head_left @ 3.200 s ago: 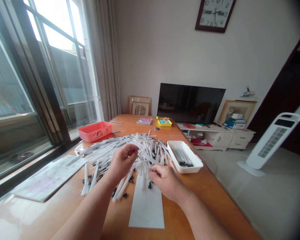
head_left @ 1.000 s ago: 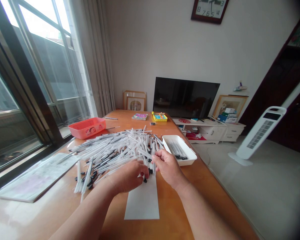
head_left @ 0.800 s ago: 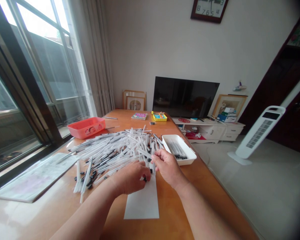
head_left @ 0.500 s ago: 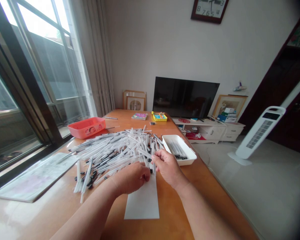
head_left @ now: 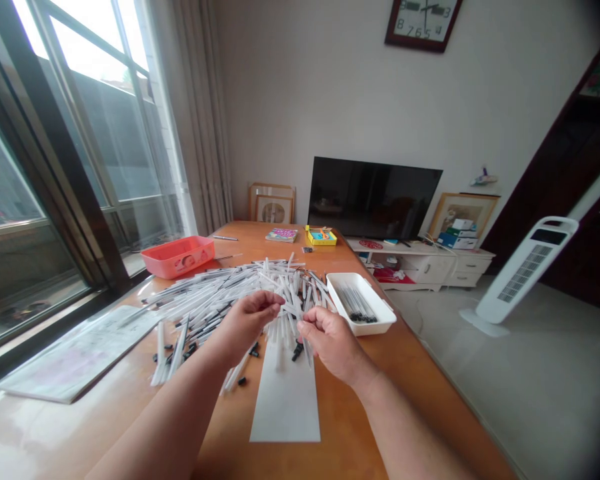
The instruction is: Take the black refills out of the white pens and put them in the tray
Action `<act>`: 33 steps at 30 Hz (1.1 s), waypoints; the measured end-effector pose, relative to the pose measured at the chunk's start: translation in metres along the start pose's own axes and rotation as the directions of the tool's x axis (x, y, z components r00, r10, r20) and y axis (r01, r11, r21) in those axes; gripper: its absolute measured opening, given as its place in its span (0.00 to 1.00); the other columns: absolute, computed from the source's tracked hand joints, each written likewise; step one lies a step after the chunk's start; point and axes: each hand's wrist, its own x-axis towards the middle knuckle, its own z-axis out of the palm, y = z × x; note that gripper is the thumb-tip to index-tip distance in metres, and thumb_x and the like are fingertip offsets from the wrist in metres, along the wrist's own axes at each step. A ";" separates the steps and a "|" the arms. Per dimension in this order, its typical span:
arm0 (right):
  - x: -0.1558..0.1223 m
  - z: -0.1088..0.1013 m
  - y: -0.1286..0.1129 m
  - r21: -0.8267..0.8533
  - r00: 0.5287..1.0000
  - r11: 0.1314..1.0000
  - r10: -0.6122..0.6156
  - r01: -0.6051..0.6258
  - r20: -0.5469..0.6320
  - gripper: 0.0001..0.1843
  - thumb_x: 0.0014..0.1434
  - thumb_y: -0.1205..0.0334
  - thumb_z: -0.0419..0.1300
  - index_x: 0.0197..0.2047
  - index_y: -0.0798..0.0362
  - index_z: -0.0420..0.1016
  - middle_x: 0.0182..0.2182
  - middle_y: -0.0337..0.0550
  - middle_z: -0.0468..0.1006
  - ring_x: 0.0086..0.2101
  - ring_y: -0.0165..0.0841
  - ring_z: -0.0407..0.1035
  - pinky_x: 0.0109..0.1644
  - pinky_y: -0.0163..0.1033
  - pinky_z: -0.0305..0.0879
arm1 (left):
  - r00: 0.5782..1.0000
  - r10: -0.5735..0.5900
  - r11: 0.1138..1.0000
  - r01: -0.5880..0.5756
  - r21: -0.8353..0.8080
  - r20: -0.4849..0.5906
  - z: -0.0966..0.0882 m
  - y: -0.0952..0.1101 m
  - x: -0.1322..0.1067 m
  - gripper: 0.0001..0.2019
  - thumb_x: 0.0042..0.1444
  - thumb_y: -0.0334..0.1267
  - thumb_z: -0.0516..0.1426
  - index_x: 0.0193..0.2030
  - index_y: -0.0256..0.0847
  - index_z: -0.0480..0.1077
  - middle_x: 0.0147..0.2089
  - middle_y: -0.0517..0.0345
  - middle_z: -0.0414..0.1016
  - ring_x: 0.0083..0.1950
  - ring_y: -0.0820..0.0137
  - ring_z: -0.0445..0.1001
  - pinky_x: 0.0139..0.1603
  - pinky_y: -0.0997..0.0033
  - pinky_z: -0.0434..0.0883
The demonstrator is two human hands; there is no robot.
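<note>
My right hand is closed in a pinch on a clear whitish pen barrel, just above the near side of the pile. Close by on the left, my left hand has thumb and fingers pressed together near the barrel's other end; what they hold is too small to make out. A large heap of translucent pen barrels and dark refills spreads beyond both hands. Small black caps lie scattered at its near edge. Beneath the hands a white paper strip rests on the wooden table.
To the right of the pile is a white tray with several black-tipped pens in it. A red plastic basket stands at the back left, and a booklet lies at the left edge. Farther back are a yellow box and a pink book.
My left hand has lifted from the paper, moving up and away toward the pile and uncovering black caps. My right hand stays in nearly the same place, still pinching. The view has shifted slightly.
</note>
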 end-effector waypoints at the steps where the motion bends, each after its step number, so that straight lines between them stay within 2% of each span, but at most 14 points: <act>1: -0.001 0.002 -0.002 0.005 1.000 1.000 0.006 -0.006 0.030 0.09 0.61 0.56 0.58 0.35 0.53 0.71 0.25 0.36 0.74 0.23 0.27 0.62 0.26 0.32 0.57 | 0.999 -0.046 0.989 0.042 -0.143 -0.019 -0.001 0.002 0.000 0.08 0.54 0.39 0.64 0.39 0.39 0.76 0.36 0.58 0.74 0.36 0.73 0.70 0.41 0.72 0.66; 4: -0.004 0.006 -0.004 0.008 0.995 1.000 0.010 -0.011 0.096 0.08 0.61 0.59 0.58 0.33 0.53 0.72 0.24 0.35 0.74 0.24 0.27 0.63 0.28 0.32 0.58 | 0.986 -0.160 0.908 0.128 -0.400 -0.048 -0.003 0.009 -0.001 0.10 0.48 0.35 0.68 0.37 0.37 0.76 0.37 0.58 0.74 0.36 0.75 0.71 0.43 0.74 0.68; 8: -0.004 0.009 -0.001 -0.009 0.995 1.000 0.001 0.000 0.103 0.08 0.61 0.61 0.57 0.31 0.53 0.72 0.24 0.36 0.73 0.26 0.28 0.64 0.32 0.32 0.60 | 0.978 -0.205 0.861 0.160 -0.482 -0.040 -0.001 0.011 -0.002 0.11 0.47 0.32 0.69 0.38 0.36 0.77 0.37 0.56 0.75 0.37 0.74 0.73 0.43 0.75 0.70; 19: -0.004 0.009 0.000 -0.033 0.997 0.999 0.002 0.001 0.083 0.08 0.61 0.60 0.57 0.32 0.53 0.73 0.24 0.36 0.73 0.26 0.28 0.64 0.32 0.32 0.61 | 0.984 -0.176 0.879 0.164 -0.449 0.015 0.002 0.013 -0.004 0.10 0.47 0.33 0.69 0.37 0.37 0.78 0.37 0.56 0.76 0.37 0.74 0.74 0.45 0.74 0.71; 33: -0.004 0.008 -0.001 -0.030 0.998 1.000 0.006 -0.004 0.068 0.09 0.61 0.57 0.58 0.33 0.53 0.73 0.23 0.36 0.73 0.26 0.29 0.65 0.31 0.33 0.61 | 0.994 -0.109 0.930 0.105 -0.351 0.010 0.005 0.010 -0.004 0.10 0.48 0.37 0.69 0.37 0.38 0.78 0.36 0.57 0.76 0.36 0.73 0.73 0.44 0.71 0.68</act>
